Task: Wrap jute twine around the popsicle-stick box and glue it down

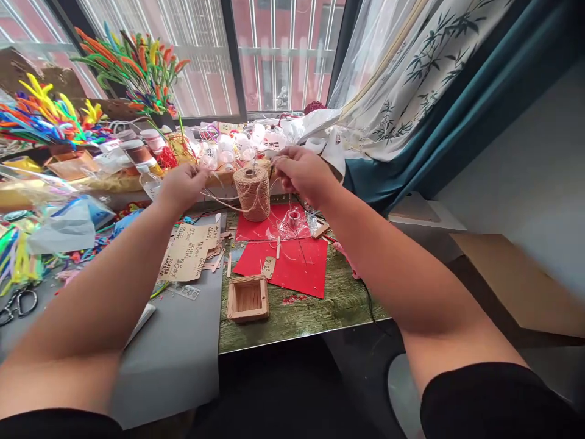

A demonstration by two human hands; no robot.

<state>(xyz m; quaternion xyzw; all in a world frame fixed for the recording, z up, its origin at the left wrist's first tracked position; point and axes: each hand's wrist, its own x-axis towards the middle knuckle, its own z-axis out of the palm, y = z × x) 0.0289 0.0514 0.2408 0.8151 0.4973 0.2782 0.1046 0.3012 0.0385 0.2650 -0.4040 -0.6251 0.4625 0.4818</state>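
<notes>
Both hands are raised over the back of the table, one on each side of a large spool of tan twine [254, 198]. My left hand [185, 186] pinches a strand of twine [223, 198] left of the spool. Closed around more of the strand, my right hand [299, 174] is up to the right of it, with thin ends hanging below. Under the hands lie red sheets [292, 265] with a small wooden stick [278, 247] on them. A small square box of wooden sticks [248, 299] stands near the table's front edge.
Sandpaper sheets [189, 251] and loose sticks lie on the left grey mat [178, 329]. Scissors [18, 305] are at far left. Pipe cleaners [50, 116], jars and bags crowd the windowsill. An open cardboard box [525, 280] stands at right, beside a blue curtain [411, 177].
</notes>
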